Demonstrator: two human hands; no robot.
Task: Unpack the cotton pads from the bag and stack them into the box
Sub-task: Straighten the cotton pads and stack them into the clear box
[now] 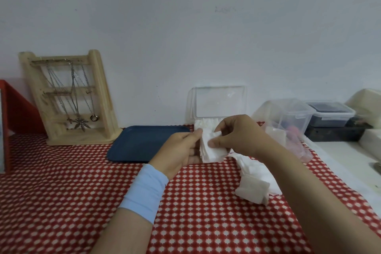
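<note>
A stack of white square cotton pads [212, 151] is held between both hands just above the red patterned tablecloth. My left hand [179, 150] cups the stack from the left. From the right, my right hand [237, 136] pinches the front pad with thumb and fingers. Behind the hands stands a clear plastic box [218, 102] with its lid raised against the wall; white pads [203, 123] show inside it. More loose pads [252, 181] lie in a trail on the cloth to the right. A crumpled clear bag [292, 140] lies further right.
A dark blue tray [140, 144] lies left of the hands. A wooden jewellery stand [70, 97] with necklaces leans at the wall. Clear containers [299, 115] and a dark-filled tub [329, 114] sit at the right. A red frame [12, 109] stands at the left edge.
</note>
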